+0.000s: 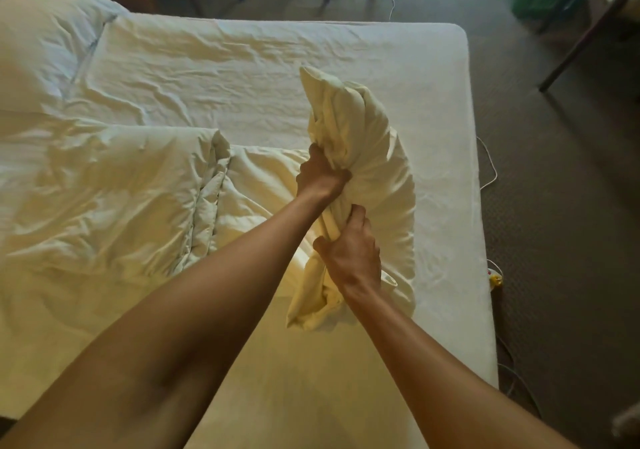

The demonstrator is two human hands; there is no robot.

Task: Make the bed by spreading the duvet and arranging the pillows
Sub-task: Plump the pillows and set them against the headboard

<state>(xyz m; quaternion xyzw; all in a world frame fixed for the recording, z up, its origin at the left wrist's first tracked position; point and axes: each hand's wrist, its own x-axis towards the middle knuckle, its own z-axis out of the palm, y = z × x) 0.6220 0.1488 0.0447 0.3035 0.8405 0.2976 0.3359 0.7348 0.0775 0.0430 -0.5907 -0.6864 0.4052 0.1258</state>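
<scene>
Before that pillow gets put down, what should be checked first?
1. Left hand grip on the pillow: ok, fingers dug into the fabric.
2. Right hand grip: ok, clutching the lower end.
3. Pillow plumped: not ok, bunched up.
4. Duvet spread: not ok, folded back in a heap on the left.
5. Sheet smooth: not ok, wrinkled.
6. Other pillow straight: cannot tell, partly out of view.

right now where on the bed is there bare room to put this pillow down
Bare sheet spans the far half, between the bunched duvet and the far mattress edge, right of the other pillow. A narrower strip runs along the right edge. The near left is crowded with duvet.
</scene>
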